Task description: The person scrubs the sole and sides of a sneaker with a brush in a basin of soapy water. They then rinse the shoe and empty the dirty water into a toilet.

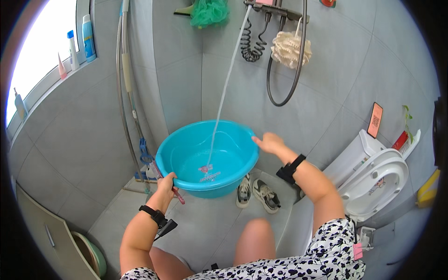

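A large turquoise plastic basin (182, 140) is in front of me, apparently above the floor. A stream of water (227, 75) falls into it, and shallow water lies over the printed bottom. My left hand (166, 183) grips the near left rim together with a brush (179, 196) that has a pinkish handle; its bristled end points up along the basin's outside. On the far right, my right hand (272, 142) holds the rim with the thumb uppermost, its other fingers mostly hidden.
A pair of sneakers (266, 196) sits on the tiles beyond my knee. Mop poles (125, 70) lean at the left wall. A toilet (371, 185) with a raised lid stands at right. The shower hose (292, 94) loops down from the tap shelf (280, 12).
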Demonstrator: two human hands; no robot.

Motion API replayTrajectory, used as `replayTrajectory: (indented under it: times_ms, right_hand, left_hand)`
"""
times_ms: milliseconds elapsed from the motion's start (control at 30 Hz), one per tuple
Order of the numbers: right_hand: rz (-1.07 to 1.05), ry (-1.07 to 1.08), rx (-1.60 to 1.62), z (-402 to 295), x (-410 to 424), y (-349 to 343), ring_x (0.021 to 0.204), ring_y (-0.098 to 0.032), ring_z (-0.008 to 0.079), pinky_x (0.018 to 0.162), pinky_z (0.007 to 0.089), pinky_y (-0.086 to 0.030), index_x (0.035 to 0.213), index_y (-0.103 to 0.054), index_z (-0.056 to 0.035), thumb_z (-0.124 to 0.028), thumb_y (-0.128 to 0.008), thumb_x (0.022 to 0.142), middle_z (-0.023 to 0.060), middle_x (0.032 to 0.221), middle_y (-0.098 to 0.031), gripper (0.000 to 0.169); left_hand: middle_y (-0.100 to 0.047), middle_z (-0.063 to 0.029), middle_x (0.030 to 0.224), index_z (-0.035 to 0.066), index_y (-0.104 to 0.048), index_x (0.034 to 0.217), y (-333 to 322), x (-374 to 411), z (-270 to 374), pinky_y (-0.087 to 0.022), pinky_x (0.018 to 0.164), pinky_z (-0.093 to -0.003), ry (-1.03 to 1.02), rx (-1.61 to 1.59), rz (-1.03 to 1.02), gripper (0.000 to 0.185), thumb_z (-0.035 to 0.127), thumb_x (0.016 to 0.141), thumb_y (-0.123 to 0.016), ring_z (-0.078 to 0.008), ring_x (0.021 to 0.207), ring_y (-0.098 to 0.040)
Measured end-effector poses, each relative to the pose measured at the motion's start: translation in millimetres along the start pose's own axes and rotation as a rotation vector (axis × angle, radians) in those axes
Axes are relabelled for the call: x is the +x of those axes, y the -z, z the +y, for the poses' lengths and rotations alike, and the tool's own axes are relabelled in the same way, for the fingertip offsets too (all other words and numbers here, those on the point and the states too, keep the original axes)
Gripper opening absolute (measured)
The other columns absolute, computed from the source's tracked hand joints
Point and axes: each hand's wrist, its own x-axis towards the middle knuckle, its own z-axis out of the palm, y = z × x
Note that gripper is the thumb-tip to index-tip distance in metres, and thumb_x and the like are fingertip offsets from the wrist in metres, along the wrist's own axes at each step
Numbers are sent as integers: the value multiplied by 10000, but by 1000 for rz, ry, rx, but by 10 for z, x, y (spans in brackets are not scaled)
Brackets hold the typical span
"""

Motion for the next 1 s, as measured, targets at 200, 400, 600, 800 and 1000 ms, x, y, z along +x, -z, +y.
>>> replayTrajectory:
  times_ms: [200, 400, 600, 800, 1000]
  right_hand:
    - [-130, -131, 901, 399, -559, -697, 669, -616, 215, 521, 328, -477, 769, -591, 36, -327, -612, 790, 151, 748, -605, 365]
    - [131, -269, 734, 948, -658, -1049, 577, -593, 225, 492, 358, -461, 739, -559, 64, -178, -635, 736, 139, 690, -594, 253]
    - [154, -279, 957, 714, 1, -1704, 625, -588, 235, 503, 389, -445, 855, -528, 83, -163, -625, 782, 167, 794, -591, 274]
    - [-111, -173, 1049, 106, -372, -1580, 581, -569, 218, 485, 364, -431, 790, -561, 80, -130, -611, 780, 145, 726, -584, 216]
    - [28, -177, 924, 612, -889, -1374, 626, -623, 264, 549, 376, -483, 781, -598, 84, -138, -636, 709, 179, 742, -631, 236]
  left_hand:
    - [-470, -56, 612, 33, -477, 816, 120, -115, -862, -309, 343, -290, 24, -85, -121, 182, 44, 675, -591, -179, 399, -410]
    - [-505, -57, 610, 4, -505, 759, -400, -177, -968, -347, 369, -314, -228, 77, -145, 173, 67, 658, -631, -172, 428, -453]
    - [-582, -119, 646, -24, -531, 706, -549, 224, -296, -426, 458, -348, -460, 391, 72, 213, 113, 621, -671, -205, 494, -550]
    - [-529, -97, 602, -38, -530, 755, 176, 41, -251, -364, 369, -317, -200, 260, 80, 179, 45, 633, -632, -194, 426, -491]
    - [-495, -68, 681, 34, -500, 918, 233, -153, -1181, -333, 344, -280, 110, 125, -26, 288, 60, 666, -637, -160, 434, -428]
